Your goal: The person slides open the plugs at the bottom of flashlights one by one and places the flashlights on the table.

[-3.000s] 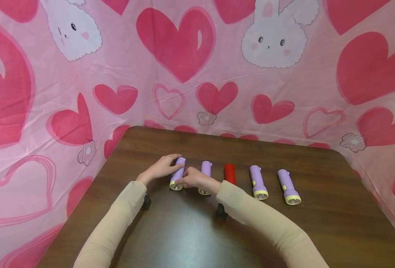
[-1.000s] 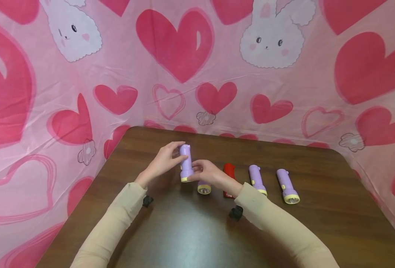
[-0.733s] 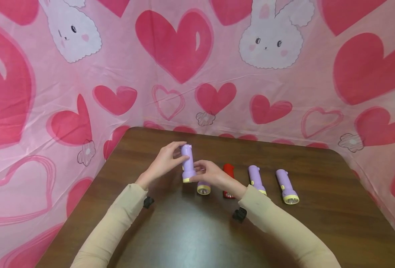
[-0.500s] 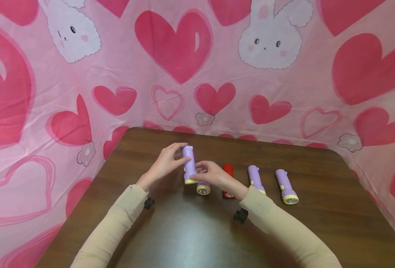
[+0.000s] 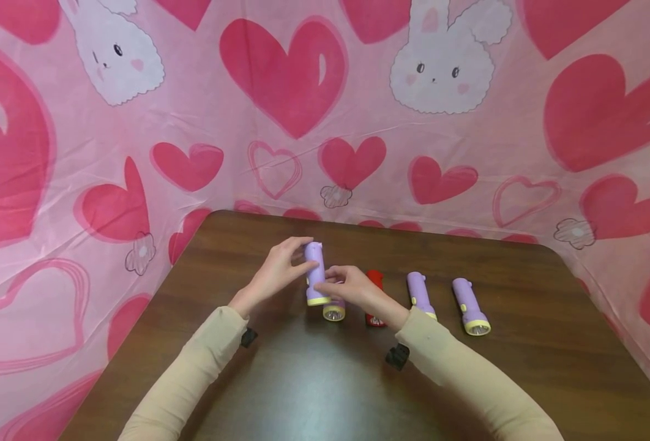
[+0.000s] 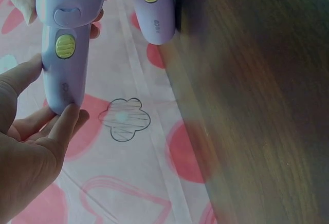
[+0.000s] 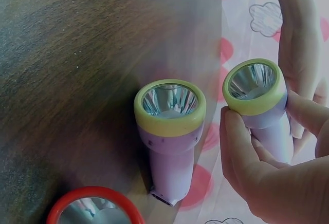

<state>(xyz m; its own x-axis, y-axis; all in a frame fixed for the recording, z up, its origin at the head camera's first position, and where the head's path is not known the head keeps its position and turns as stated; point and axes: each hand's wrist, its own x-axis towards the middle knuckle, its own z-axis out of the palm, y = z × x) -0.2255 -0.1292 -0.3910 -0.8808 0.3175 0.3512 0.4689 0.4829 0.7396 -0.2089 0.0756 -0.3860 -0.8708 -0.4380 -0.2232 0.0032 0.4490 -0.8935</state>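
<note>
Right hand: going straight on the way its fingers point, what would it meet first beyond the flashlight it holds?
Probably the left hand, which holds the same flashlight; depth is unclear.

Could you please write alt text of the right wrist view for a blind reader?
A right hand and left hand hold a lilac, yellow-rimmed cylindrical flashlight. Beside it, a matching flashlight lies on a brown wooden table; a red flashlight is cropped at bottom.

Flashlight (image 5: 314, 274) between hands (image 5: 274, 269) (image 5: 360, 289), left of four flashlights (image 5: 333, 313) (image 5: 375, 278) (image 5: 418, 290) (image 5: 466, 298) on table (image 5: 303, 380).
</note>
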